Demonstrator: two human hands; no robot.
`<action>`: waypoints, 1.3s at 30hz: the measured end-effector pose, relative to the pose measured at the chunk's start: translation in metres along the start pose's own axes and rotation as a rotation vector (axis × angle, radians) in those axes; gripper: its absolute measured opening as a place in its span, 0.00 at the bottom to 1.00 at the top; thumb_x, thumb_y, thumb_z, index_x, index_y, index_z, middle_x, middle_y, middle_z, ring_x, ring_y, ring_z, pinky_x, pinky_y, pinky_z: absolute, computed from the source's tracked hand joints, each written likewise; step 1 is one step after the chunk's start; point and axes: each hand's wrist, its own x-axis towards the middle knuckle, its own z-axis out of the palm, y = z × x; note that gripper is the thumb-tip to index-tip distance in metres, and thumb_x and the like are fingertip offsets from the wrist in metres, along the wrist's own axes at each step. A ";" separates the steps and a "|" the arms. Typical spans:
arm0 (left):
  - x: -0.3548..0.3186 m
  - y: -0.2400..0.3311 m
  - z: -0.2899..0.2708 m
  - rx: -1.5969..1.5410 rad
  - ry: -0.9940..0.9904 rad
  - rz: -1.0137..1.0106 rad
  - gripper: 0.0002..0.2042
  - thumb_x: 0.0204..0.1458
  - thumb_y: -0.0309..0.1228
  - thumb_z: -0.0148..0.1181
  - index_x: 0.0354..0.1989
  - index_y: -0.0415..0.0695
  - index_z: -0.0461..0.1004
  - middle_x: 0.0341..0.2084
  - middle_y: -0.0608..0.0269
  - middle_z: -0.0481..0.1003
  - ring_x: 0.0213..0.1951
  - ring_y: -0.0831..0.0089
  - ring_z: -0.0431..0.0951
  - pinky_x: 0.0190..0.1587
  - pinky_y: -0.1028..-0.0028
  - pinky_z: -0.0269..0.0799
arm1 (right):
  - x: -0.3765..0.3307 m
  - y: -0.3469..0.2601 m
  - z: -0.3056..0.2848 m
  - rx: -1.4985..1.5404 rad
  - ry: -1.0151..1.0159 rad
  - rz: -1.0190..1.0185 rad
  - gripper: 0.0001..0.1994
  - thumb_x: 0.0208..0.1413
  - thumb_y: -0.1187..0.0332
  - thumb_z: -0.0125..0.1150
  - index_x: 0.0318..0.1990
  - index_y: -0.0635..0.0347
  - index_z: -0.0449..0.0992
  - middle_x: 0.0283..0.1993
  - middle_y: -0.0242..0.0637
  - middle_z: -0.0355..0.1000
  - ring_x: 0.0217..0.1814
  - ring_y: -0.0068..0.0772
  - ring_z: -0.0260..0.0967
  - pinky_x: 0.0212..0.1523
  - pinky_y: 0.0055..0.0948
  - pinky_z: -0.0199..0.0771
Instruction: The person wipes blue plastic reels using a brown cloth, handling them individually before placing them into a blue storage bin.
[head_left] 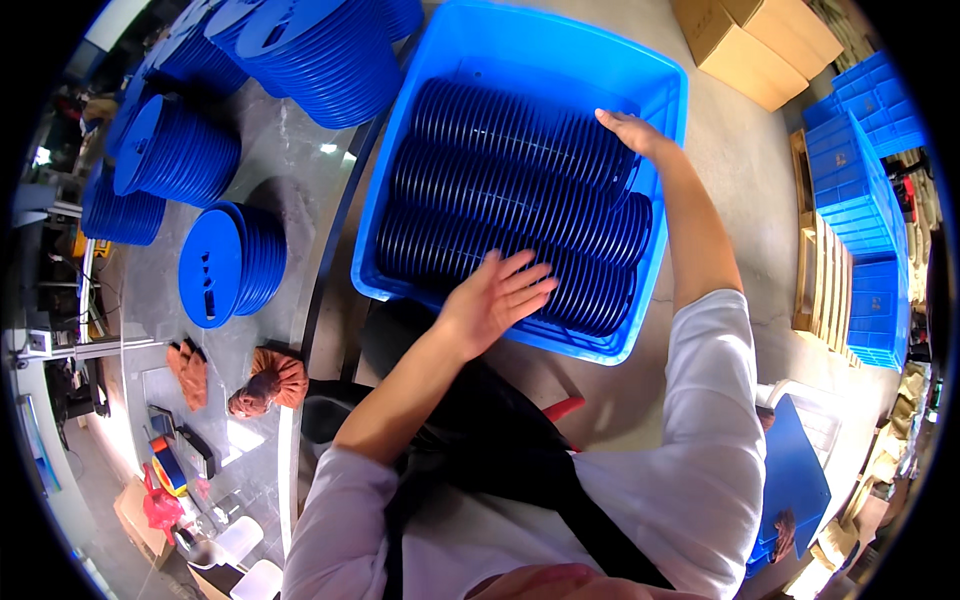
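Note:
A blue plastic crate (545, 45) stands before me, holding three rows of thin dark blue round discs (515, 195) set on edge. My left hand (495, 295) is over the nearest row, palm up and fingers spread, with nothing in it. Whether its underside rests on the discs I cannot tell. At the right end of the farthest row is my right hand (632, 130), fingers stretched out beside the crate's right wall; it seems to touch the last discs, and its far side is hidden.
On the table (275, 150) at left stand several stacks of blue discs (330, 70), a smaller stack (225, 265) and brown gloves (188, 372). Cardboard boxes (760, 45) sit at far right, near blue crates (850, 180) on a wooden pallet (825, 280). A blue panel (800, 480) is at lower right.

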 end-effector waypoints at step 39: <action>-0.442 0.054 -0.154 1.028 1.103 -0.247 0.24 0.57 0.45 0.51 0.61 0.50 0.64 0.55 0.47 0.68 0.54 0.49 0.70 0.54 0.58 0.67 | -0.319 -0.394 0.262 -0.987 -1.487 -1.130 0.21 0.57 0.55 0.52 0.54 0.55 0.73 0.57 0.44 0.69 0.59 0.43 0.66 0.58 0.38 0.65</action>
